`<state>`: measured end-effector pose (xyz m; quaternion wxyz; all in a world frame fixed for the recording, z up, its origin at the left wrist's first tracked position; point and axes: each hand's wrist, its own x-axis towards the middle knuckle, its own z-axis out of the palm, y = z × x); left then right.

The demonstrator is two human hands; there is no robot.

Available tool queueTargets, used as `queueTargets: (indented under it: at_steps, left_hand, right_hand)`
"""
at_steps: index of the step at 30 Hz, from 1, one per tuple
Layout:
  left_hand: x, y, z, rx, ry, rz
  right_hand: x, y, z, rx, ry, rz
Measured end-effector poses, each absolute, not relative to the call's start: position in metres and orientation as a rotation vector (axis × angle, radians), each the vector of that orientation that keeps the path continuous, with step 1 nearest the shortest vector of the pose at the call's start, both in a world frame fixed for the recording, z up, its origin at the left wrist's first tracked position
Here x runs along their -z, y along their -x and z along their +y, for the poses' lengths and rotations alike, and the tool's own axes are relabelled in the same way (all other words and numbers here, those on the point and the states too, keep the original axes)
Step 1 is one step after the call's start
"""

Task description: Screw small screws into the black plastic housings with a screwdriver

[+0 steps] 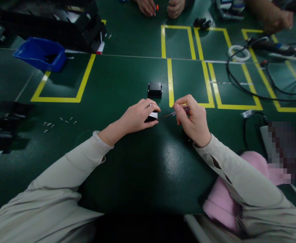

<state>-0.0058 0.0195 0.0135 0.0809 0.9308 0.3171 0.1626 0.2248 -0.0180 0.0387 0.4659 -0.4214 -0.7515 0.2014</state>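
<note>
Left grip (135,116) curls partly closed round one black box (152,116), right grip (192,119) pinches one screwdriver (173,113), tip near it, one second box (155,89) sits just beyond, and perhaps nine screws (52,126) lie leftward on the counter (137,165).

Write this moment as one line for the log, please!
left hand: holding black block | right hand: gripping screwdriver, tip near block | just beyond: second black block | off left: loose screws
</note>
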Motion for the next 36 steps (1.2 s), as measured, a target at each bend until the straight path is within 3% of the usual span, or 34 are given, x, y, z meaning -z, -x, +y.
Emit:
queueTargets:
  at_steps: [7, 36]
  left_hand:
    - [-0.0134, 0.0063, 0.0197, -0.473, -2.783, 0.953]
    - [-0.0152, 0.0056, 0.0194, -0.455, -2.773, 0.954]
  right_hand:
    - [-0.0379, -0.2248, -0.0186, -0.638, 1.033, -1.779]
    - [-0.039, -0.2247, -0.0159, -0.597, 1.062, -1.817]
